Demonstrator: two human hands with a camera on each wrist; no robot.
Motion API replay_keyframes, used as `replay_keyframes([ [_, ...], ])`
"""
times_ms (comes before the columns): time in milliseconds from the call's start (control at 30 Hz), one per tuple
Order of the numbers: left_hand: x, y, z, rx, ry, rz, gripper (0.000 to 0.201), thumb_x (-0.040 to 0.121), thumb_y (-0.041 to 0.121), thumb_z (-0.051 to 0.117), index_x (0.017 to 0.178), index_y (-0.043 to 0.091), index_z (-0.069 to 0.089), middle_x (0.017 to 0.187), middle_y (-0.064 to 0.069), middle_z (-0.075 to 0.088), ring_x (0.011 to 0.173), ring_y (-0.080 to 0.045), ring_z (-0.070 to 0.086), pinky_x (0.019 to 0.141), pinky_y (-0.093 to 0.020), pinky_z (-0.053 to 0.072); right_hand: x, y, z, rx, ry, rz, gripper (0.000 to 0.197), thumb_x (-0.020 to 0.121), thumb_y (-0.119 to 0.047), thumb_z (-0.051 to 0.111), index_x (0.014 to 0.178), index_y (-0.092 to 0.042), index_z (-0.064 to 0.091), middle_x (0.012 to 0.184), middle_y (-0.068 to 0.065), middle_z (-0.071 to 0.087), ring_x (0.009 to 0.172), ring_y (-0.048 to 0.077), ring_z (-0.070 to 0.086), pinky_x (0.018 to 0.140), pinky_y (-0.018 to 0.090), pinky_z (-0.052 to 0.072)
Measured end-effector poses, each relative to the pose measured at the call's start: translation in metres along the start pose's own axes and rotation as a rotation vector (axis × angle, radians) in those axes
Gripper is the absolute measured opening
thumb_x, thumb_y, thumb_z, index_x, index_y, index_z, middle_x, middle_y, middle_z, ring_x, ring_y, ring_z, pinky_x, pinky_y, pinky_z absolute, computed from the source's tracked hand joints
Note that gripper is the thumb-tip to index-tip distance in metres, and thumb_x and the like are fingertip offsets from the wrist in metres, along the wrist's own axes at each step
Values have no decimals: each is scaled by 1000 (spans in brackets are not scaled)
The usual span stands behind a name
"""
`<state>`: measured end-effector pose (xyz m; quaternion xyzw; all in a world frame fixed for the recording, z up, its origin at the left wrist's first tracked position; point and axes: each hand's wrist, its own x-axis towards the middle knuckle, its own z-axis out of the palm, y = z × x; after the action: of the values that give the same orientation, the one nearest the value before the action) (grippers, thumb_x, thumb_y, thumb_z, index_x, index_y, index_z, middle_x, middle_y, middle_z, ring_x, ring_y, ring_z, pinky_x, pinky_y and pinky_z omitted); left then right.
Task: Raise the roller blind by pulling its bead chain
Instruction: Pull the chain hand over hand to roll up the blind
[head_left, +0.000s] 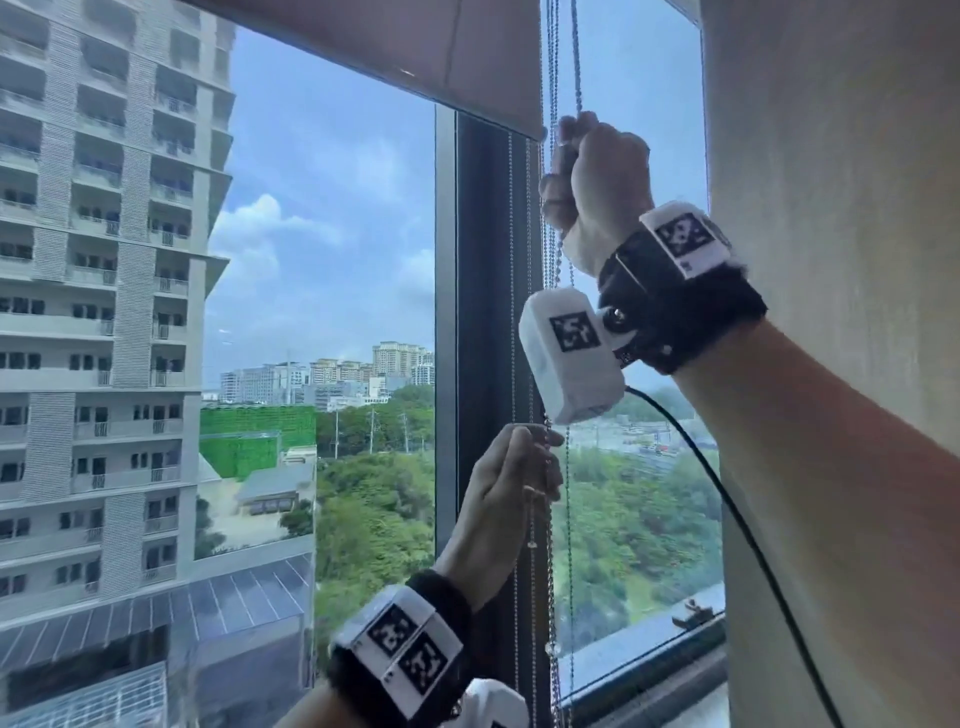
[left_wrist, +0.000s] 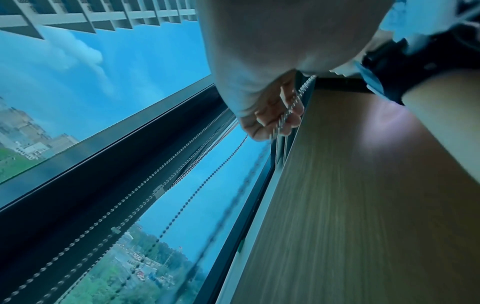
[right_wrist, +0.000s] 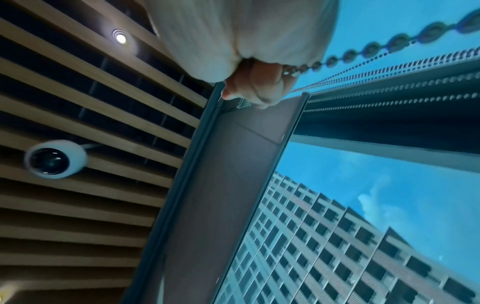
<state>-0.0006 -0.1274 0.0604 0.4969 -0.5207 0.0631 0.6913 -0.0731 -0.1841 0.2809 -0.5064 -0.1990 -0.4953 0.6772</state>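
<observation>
A brown roller blind (head_left: 452, 57) hangs across the top of the window, its bottom edge near the top of the head view. Metal bead chains (head_left: 550, 545) hang beside the dark window post. My right hand (head_left: 587, 182) is high up, fist curled round the bead chain (right_wrist: 363, 50) just below the blind's corner. My left hand (head_left: 514, 478) is lower and grips a strand of the chain between curled fingers (left_wrist: 288, 121) and thumb. The blind's underside (right_wrist: 233, 164) runs down the right wrist view.
A dark window post (head_left: 483, 364) stands behind the chains. A beige wall (head_left: 831, 156) is close on the right. The window sill (head_left: 649, 660) lies low right. A black cable (head_left: 727, 499) trails from my right wrist. A dome camera (right_wrist: 55, 158) is on the slatted ceiling.
</observation>
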Motion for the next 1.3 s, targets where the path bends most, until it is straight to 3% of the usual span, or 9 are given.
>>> replay_keyframes([
  [133, 17, 23, -8, 47, 49, 11, 33, 101, 26, 29, 93, 12, 57, 79, -1, 66, 74, -19, 58, 74, -45, 48, -46, 19, -17, 39, -81, 74, 39, 93, 0, 23, 66, -19, 44, 33, -11, 29, 26, 4, 22, 31, 9, 15],
  [300, 39, 60, -5, 26, 12, 52, 39, 101, 31, 28, 89, 8, 57, 63, 8, 62, 55, -6, 56, 56, -21, 47, -116, 65, -49, -40, -192, 141, 35, 97, -8, 36, 64, -12, 49, 44, -7, 34, 34, 8, 26, 36, 15, 21],
  [400, 53, 77, -3, -9, -28, 81, 42, 100, 38, 31, 107, 8, 60, 76, 1, 62, 67, -12, 57, 66, -25, 46, -141, 82, -65, -88, -260, 169, 30, 100, -9, 36, 74, -3, 50, 44, -8, 33, 33, 7, 23, 34, 12, 21],
  [500, 57, 86, 3, -72, -73, 19, 31, 100, 32, 34, 103, 11, 57, 59, 7, 46, 52, -11, 39, 52, -29, 30, -147, 88, -81, -127, -347, 206, 37, 102, -23, 39, 67, -11, 46, 43, -9, 33, 35, 9, 25, 36, 16, 23],
  [667, 56, 83, 1, 24, -40, 160, 27, 95, 26, 34, 72, 17, 45, 47, 13, 35, 41, -7, 28, 38, -19, 29, -103, 56, -110, -784, -703, 134, 21, 85, -29, 61, 87, -12, 72, 81, 0, 71, 71, 11, 62, 66, 25, 47],
  [867, 46, 51, -4, 163, 18, 218, 32, 99, 26, 32, 71, 20, 47, 53, 6, 39, 44, -14, 31, 42, -26, 29, -30, 26, -87, -561, -395, 176, 31, 93, -29, 51, 112, -7, 62, 105, 6, 68, 98, 23, 62, 81, 39, 44],
  [1000, 18, 13, 12, 164, 41, 155, 36, 96, 29, 34, 78, -2, 39, 62, -11, 37, 49, -18, 29, 41, -25, 28, 0, 15, -47, -262, -324, 282, 28, 95, -37, 47, 99, -10, 55, 91, 7, 67, 77, 22, 63, 68, 34, 48],
  [1200, -2, -19, 10, 156, -35, 44, 33, 94, 23, 36, 77, -5, 40, 68, -12, 39, 58, -17, 32, 53, -27, 29, 11, 51, -21, -96, 53, 114, 36, 100, -25, 41, 75, -10, 62, 39, -7, 37, 25, 6, 30, 33, 12, 20],
  [1300, 1, -20, 1, 203, -85, -12, 28, 97, 15, 35, 84, 3, 57, 75, -6, 57, 69, -16, 48, 60, -23, 38, 2, 51, -14, 56, 106, 55, 37, 99, -16, 41, 66, -11, 57, 41, -5, 31, 23, 7, 27, 33, 12, 17],
])
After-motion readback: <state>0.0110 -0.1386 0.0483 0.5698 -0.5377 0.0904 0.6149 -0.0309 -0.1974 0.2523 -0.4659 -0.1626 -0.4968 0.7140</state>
